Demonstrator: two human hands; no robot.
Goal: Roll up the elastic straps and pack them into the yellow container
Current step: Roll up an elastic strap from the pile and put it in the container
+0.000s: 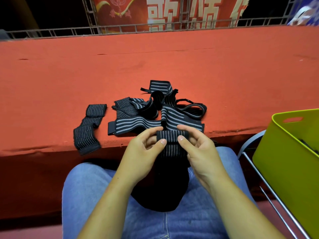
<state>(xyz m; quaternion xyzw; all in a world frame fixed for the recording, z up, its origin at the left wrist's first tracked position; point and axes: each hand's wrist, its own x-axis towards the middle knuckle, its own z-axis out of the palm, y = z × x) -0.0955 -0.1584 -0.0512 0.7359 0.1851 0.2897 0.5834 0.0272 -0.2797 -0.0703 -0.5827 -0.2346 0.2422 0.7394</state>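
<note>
Surface: table (155, 62) covered in red-orange cloth, creased, with a few small slits; its front edge runs just ahead of the hands.
Room: dark background; a grey metal lattice frame (120, 30) lines the table's far edge, and a red banner (164, 12) with large pale characters hangs behind it.
Strap in work (172, 135): black elastic with grey stripes, held above the lap; upper end wound into a short roll, the rest hanging down.
Left hand (145, 149): thumb and fingers pinch the roll's left end.
Right hand (198, 147): thumb and fingers pinch the roll's right end.
Strap pile (155, 111): loose, tangled, on the table just beyond the hands.
Single strap (89, 126): left of the pile, near end draped over the table edge.
Yellow container (284, 169): at the person's right, on a metal-framed chair (269, 187), apart from the table; slot handle in its wall; dark contents (too cropped to identify).
Lap: blue jeans (96, 187).
</note>
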